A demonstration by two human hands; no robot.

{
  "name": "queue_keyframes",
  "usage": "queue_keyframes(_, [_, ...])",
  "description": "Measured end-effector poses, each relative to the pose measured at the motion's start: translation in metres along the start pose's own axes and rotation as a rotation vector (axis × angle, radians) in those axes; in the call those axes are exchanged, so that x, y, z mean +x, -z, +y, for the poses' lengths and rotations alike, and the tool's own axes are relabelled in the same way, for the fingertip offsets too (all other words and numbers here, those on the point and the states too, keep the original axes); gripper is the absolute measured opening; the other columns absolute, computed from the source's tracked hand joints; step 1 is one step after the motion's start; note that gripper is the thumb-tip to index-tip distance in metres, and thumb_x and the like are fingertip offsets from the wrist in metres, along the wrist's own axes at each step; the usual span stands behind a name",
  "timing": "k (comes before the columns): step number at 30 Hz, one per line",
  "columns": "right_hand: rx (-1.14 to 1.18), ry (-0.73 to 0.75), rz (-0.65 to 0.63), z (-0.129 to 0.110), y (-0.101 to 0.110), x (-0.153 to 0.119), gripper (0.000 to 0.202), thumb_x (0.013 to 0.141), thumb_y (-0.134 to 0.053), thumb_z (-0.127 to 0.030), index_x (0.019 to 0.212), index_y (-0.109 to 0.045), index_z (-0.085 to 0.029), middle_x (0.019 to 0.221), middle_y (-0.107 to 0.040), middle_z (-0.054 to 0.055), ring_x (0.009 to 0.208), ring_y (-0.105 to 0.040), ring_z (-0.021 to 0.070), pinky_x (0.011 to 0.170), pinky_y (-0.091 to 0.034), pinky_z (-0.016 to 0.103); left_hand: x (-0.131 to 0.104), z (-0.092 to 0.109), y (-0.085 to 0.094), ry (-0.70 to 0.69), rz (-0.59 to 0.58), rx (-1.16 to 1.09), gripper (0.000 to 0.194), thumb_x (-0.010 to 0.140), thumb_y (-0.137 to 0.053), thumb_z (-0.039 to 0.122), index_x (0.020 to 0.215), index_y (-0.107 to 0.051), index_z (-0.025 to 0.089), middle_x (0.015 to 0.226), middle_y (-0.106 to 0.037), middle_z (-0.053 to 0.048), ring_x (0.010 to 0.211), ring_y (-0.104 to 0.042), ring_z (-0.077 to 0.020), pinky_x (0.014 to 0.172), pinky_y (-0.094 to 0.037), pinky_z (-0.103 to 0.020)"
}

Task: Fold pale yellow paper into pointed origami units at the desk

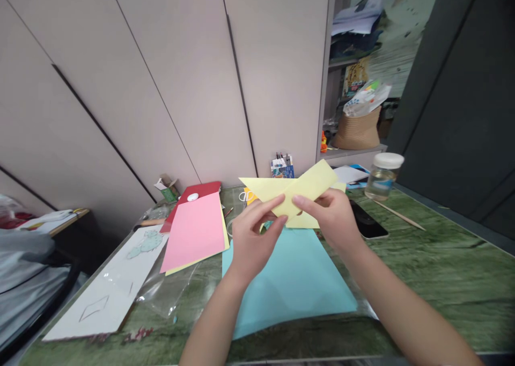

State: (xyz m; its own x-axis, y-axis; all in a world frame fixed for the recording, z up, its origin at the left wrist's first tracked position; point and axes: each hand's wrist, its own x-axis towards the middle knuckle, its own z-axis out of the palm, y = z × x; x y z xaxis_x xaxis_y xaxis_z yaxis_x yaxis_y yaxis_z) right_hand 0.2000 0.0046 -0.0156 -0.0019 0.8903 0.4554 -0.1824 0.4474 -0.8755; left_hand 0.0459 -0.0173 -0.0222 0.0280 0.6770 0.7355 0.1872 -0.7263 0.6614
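Both hands hold a folded piece of yellow paper (311,183) up above the table. My left hand (255,237) pinches its lower left part between thumb and fingers. On the right side, my right hand (336,216) presses its thumb on the front of the paper, with the other fingers behind it and partly hidden. One long flap slants up to the right, and a pointed corner sticks out to the left. Below the hands lies a sheet of light blue paper (295,285). More yellow paper shows behind the fold; whether it is a separate sheet I cannot tell.
Pink paper (195,229) and a white drawing sheet (108,285) lie to the left. White-handled scissors (246,196) rest behind my left hand. At right are a black phone (368,221), a wooden stick (400,214) and a lidded jar (384,178). Cabinets (281,76) stand behind the table.
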Motion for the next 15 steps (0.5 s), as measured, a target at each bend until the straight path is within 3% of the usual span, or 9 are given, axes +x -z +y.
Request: queue_keyframes(15, [-0.053,0.033,-0.038,-0.0024,0.0021,0.0022,0.011,0.072,-0.073,-0.029,0.072,-0.074,-0.019,0.071,-0.073,0.002,0.064,-0.064,0.0132,0.055,-0.050,0.020,-0.0009,-0.0006,0.0003,-0.018,-0.017,0.014,0.037,0.077,-0.067,0.013,0.111,-0.067,0.026,0.078,-0.061,-0.001,0.066,-0.058,-0.0094,0.062,-0.052,-0.020])
